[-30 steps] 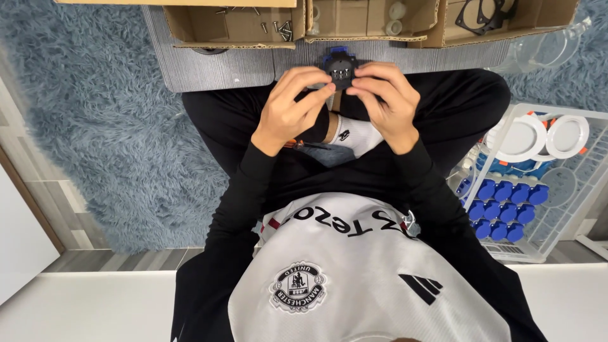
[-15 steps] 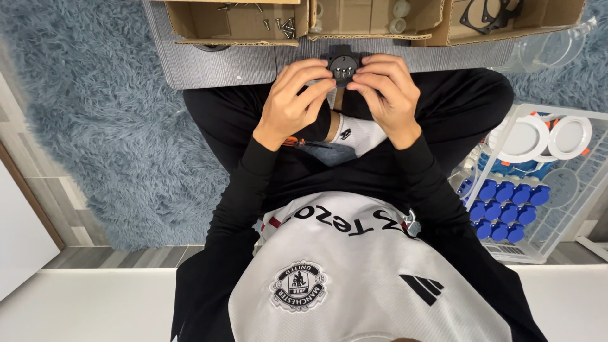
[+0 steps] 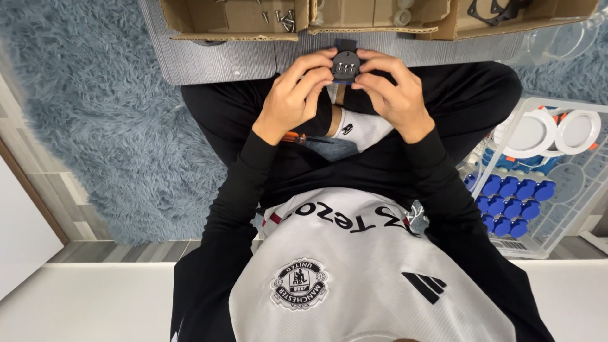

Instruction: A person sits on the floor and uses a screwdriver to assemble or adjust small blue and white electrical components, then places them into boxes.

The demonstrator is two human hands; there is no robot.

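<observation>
1. My left hand (image 3: 294,95) and right hand (image 3: 389,95) meet over my crossed legs – both are closed on the same small round black part (image 3: 346,65), fingertips pinching it from either side.
2. The part sits between my thumbs and forefingers, face towards me; small metal studs show on it, and a blue bit pokes out behind its top edge. I can't tell finer detail.
3. It hangs just in front of the grey board (image 3: 215,60) on the floor, near the front edge of the cardboard boxes (image 3: 240,22).
4. The left box holds loose screws (image 3: 285,19); the box at far right holds a flat black bracket (image 3: 500,9).
5. Under my hands – a white sock (image 3: 361,130) and something orange-handled (image 3: 292,136), mostly hidden by my left wrist.
6. On my right is a white wire basket (image 3: 538,209) with blue caps (image 3: 506,196) in rows and round white discs (image 3: 554,133) on top.
7. There's a shaggy blue-grey rug (image 3: 82,126) to my left.
</observation>
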